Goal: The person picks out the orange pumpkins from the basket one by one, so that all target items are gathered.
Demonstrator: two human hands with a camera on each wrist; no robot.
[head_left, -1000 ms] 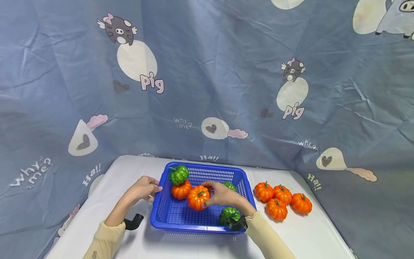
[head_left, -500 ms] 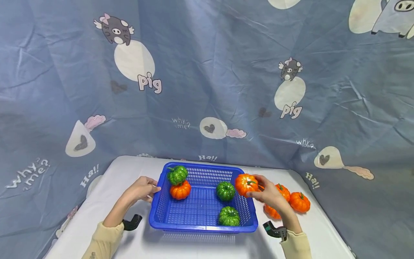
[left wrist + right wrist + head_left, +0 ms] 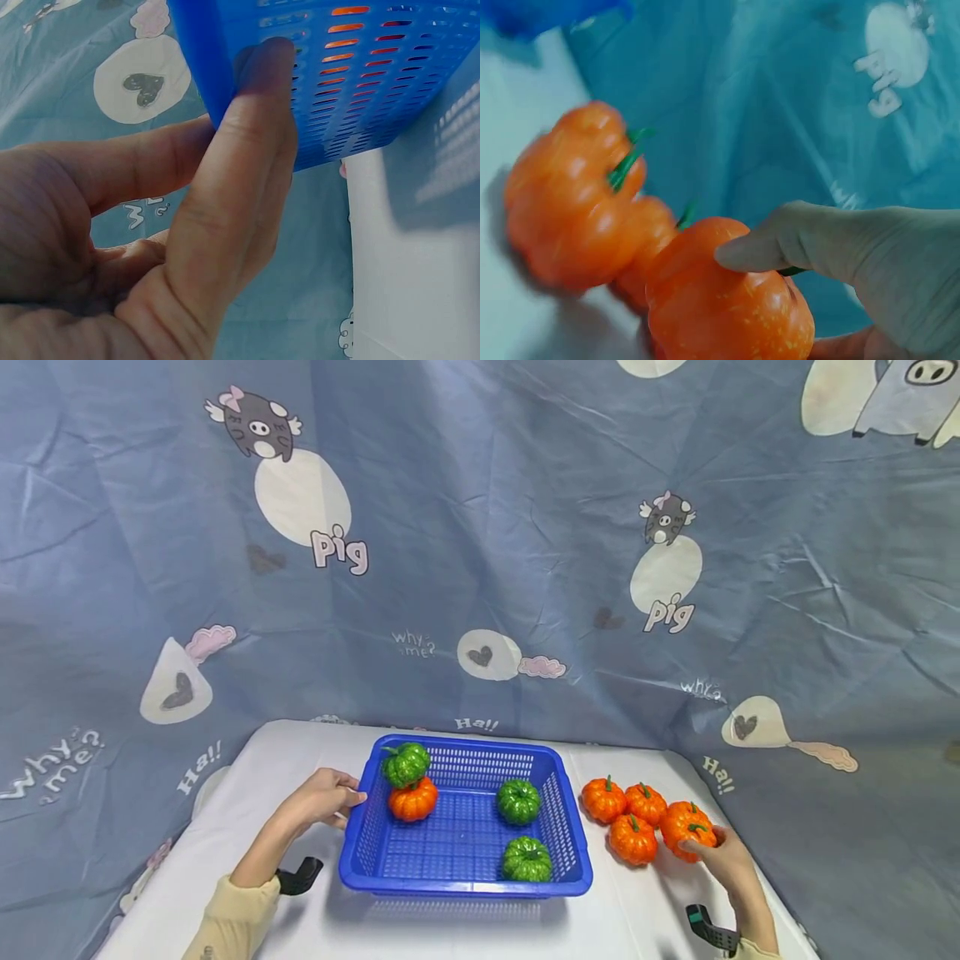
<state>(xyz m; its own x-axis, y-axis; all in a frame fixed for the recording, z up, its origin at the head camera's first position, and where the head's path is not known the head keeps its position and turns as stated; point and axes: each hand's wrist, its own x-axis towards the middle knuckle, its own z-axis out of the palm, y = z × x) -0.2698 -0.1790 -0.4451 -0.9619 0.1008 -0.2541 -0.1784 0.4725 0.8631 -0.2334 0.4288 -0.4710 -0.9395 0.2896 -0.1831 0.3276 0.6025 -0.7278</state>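
Note:
My left hand (image 3: 324,797) pinches the left rim of a blue plastic basket (image 3: 465,887), the thumb on one side of the wall and the fingers on the other, as the left wrist view shows. Inside lie a green pumpkin (image 3: 407,765) on an orange pumpkin (image 3: 413,800) at the left, and two green pumpkins (image 3: 518,802) at the right. To the right of the basket, my right hand (image 3: 729,860) holds an orange pumpkin (image 3: 727,300), thumb over its top. In the head view that pumpkin overlaps another orange one behind it.
Several orange pumpkins (image 3: 633,841) stand close together on the white table (image 3: 450,935), right of the basket. A blue-grey printed cloth (image 3: 480,568) hangs behind the table and along its sides.
My right hand has carried the orange pumpkin out of the basket, over its right rim, to the orange pumpkins on the right. My left hand stays on the rim.

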